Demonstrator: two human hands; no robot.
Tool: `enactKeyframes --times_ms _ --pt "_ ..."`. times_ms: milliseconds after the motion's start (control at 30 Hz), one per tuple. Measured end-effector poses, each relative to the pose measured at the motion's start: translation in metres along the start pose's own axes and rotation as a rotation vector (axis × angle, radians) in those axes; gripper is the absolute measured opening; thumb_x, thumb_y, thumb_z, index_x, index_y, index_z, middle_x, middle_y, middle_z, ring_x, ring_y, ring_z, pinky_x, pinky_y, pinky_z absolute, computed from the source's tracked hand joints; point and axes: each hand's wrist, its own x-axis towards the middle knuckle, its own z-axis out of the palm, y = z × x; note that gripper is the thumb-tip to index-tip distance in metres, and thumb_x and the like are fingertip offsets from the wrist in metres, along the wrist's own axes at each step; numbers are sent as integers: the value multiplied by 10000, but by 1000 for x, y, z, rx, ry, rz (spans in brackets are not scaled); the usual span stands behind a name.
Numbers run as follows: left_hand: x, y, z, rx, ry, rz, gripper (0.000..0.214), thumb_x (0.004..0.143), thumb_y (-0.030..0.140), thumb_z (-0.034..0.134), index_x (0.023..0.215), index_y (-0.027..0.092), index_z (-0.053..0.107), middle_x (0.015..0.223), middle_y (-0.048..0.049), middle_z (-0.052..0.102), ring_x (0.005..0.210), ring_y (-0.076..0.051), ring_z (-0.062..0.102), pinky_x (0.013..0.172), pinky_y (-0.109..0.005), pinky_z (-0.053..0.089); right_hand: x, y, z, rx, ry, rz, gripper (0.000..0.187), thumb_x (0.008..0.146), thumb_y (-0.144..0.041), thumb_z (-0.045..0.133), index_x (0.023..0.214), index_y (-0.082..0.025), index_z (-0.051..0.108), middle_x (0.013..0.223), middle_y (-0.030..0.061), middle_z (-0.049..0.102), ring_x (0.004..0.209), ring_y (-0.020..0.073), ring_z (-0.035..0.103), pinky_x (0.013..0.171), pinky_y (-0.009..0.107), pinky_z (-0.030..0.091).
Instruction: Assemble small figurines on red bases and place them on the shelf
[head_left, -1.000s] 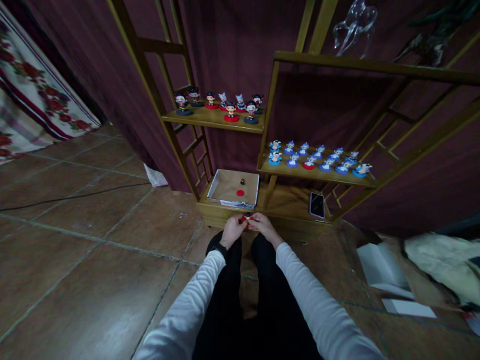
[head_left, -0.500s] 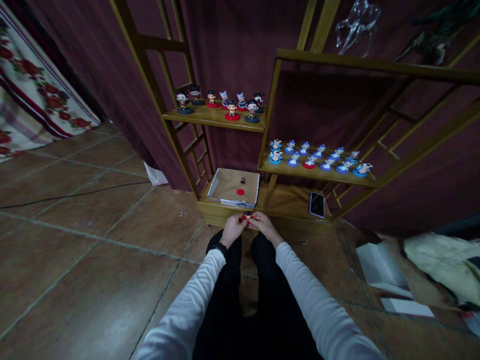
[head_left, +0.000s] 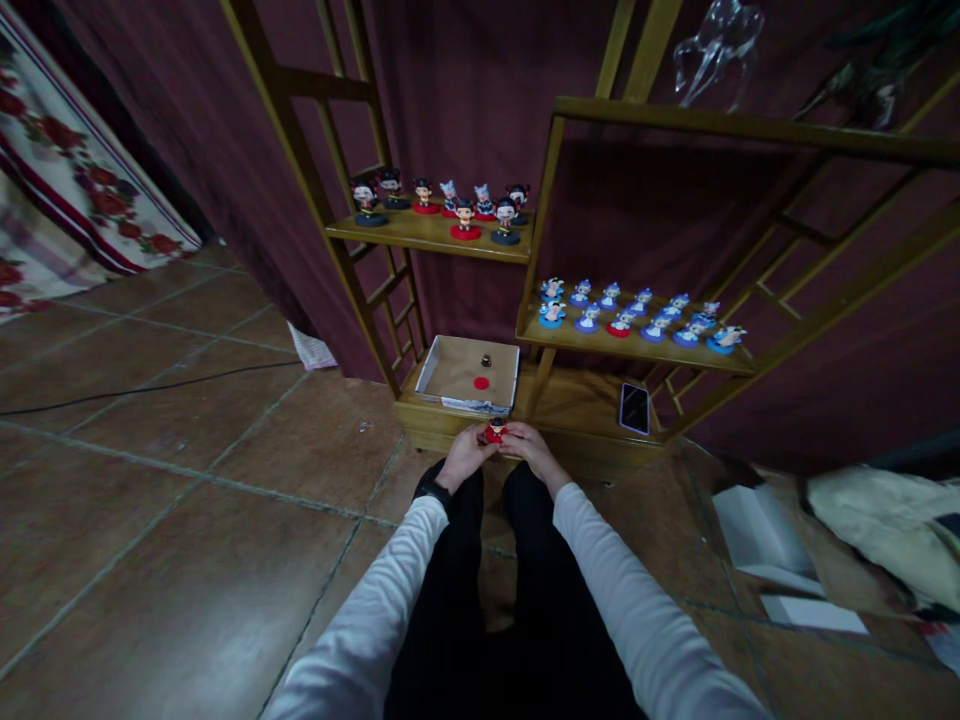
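Centre of frame, just below the box (head_left: 466,374): we've got our left hand (head_left: 465,456) & right hand (head_left: 529,448) together, fingers curled round a small red figure (head_left: 495,432), pinched btwn both. It's tiny and dim, so details are hard to tell. In the box, a red disc (head_left: 481,383) and a dark bit (head_left: 486,360). Phone (head_left: 634,408) lies to the right on the low shelf (head_left: 577,398).

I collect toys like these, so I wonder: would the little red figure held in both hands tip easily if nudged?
Probably rigid and light: the figure sits pinched between the left hand and right hand. Likely top-heavy, if big-headed like the shelf figures, so a nudge might tip it, though their flat round bases suggest some steadiness.
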Motion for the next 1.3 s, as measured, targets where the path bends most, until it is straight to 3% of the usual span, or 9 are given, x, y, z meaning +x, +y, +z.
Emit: enactKeyframes --times_ms 233,1300 --pt "-1 -1 2 47 41 13 255 701 245 630 937 146 620 797 -33 630 705 -139 573 674 -246 449 0 1 0 -17 4 -11 312 602 -340 718 852 -193 601 876 28 648 762 156 622 758 346 502" --pt "-2 0 3 188 13 -23 249 721 194 596 967 155 598 847 -34 587 761 -143 548 731 -272 442 4 5 1 -78 11 -11 363 579 -400 729 812 -193 544 815 6 646 684 127 612 711 315 498"
